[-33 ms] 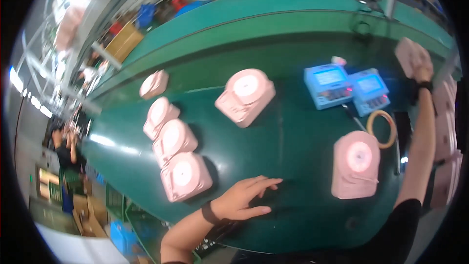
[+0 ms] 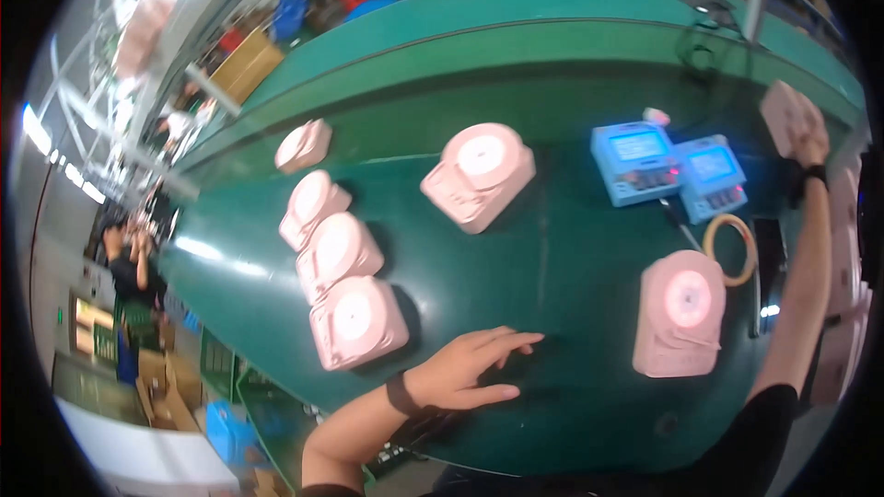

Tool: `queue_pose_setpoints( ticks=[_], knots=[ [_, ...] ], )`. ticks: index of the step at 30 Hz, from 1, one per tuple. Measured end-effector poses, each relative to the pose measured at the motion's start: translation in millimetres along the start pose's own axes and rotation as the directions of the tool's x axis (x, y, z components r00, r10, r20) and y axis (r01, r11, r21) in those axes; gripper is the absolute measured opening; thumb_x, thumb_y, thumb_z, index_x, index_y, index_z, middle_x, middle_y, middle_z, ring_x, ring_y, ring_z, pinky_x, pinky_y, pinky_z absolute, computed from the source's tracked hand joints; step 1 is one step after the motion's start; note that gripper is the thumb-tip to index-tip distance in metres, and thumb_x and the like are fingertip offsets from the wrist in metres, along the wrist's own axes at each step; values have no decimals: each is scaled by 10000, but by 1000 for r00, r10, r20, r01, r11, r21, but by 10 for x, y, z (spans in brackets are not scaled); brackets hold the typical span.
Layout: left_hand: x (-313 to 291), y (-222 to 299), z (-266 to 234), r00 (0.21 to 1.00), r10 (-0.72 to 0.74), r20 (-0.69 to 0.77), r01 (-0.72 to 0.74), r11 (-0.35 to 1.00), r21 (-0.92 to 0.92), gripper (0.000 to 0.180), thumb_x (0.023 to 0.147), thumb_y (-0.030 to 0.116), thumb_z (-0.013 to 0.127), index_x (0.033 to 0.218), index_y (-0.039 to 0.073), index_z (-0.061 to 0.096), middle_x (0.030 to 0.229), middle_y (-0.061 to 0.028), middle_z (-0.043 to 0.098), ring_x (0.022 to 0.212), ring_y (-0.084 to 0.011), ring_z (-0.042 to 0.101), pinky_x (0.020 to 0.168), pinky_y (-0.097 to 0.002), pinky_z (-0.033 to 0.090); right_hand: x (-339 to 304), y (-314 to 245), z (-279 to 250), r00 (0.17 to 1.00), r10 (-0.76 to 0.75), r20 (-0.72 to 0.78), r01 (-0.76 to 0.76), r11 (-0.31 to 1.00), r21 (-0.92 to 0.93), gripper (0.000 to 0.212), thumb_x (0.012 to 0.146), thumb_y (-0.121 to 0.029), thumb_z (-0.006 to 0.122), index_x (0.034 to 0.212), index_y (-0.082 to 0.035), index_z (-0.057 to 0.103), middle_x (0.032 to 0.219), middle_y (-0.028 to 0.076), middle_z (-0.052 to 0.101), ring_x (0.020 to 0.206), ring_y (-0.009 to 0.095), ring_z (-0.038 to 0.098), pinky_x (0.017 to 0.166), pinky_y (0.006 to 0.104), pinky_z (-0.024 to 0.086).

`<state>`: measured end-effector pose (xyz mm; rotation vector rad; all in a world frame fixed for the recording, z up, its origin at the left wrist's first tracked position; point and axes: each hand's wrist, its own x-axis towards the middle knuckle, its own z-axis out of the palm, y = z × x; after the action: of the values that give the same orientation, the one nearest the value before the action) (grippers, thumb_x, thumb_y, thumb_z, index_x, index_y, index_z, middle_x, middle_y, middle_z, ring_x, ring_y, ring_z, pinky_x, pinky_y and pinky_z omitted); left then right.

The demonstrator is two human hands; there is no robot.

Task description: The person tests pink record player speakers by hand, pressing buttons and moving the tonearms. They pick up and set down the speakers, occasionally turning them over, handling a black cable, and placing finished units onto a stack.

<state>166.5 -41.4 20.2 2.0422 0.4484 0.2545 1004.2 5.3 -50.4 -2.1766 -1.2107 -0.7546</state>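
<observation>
My left hand (image 2: 465, 371) hovers over the green table with its fingers stretched out and nothing in them. At the far right my right hand (image 2: 808, 136) is closed on a pink plastic unit (image 2: 784, 117), partly hidden by the fingers. Another pink unit (image 2: 682, 350) with a pale round disc lies between my forearms. Farther off, a similar unit (image 2: 471, 209) sits at an angle in mid-table. Left of my left hand, three pink units (image 2: 387, 336) stand in a slanting row, with one more pink unit (image 2: 306, 146) beyond them.
Two blue boxes with lit screens (image 2: 635, 146) (image 2: 710, 164) stand at the right, beside a tape roll (image 2: 754, 253) and a dark flat object (image 2: 766, 267). A green ledge (image 2: 460, 41) runs along the back. Pink units are stacked beyond my right arm. A person (image 2: 129, 262) is far left.
The whole view has shifted a little, so things appear slightly farther right. My left hand remains stretched out, and my right hand still grips the pink unit.
</observation>
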Motion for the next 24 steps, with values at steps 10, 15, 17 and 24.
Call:
queue_pose_setpoints(
  ticks=[10,15,17,24],
  knots=[
    [-350,500,-354,865,214,-455,23,887,462,683,730,180,753,1318,21,441,1184,-164,527,1023,-289,543,892,-370,447,-1502,-1943,-1702,908,-303,288,150,879,452,608,886,-187,607,1406,-9,348,1445,166,377,1349,280,342,1110,349,244],
    [-1237,329,-920,689,100,-718,376,797,473,816,630,217,798,1341,37,439,1330,-174,465,1260,-336,414,1053,-422,331,-2415,-3359,-2891,794,-483,369,130,728,673,677,807,-258,645,1394,-41,388,1475,178,322,1398,338,250,1136,410,186],
    [-1620,142,-1112,740,70,-668,442,698,563,842,627,211,789,1364,47,418,1358,-173,452,1313,-324,365,1076,-439,303,-2571,-3655,-2957,787,-486,379,65,678,733,717,763,-235,688,1387,-43,392,1470,194,310,1390,344,262,1129,414,206],
    [-1733,-534,-1089,791,-92,-605,482,702,524,721,770,356,657,1383,69,408,1399,-135,431,1367,-327,257,1128,-467,161,-2841,-3714,-2702,845,-341,413,-157,578,800,776,716,-184,745,1385,-40,379,1459,196,305,1378,326,283,1108,396,262]
  ],
)
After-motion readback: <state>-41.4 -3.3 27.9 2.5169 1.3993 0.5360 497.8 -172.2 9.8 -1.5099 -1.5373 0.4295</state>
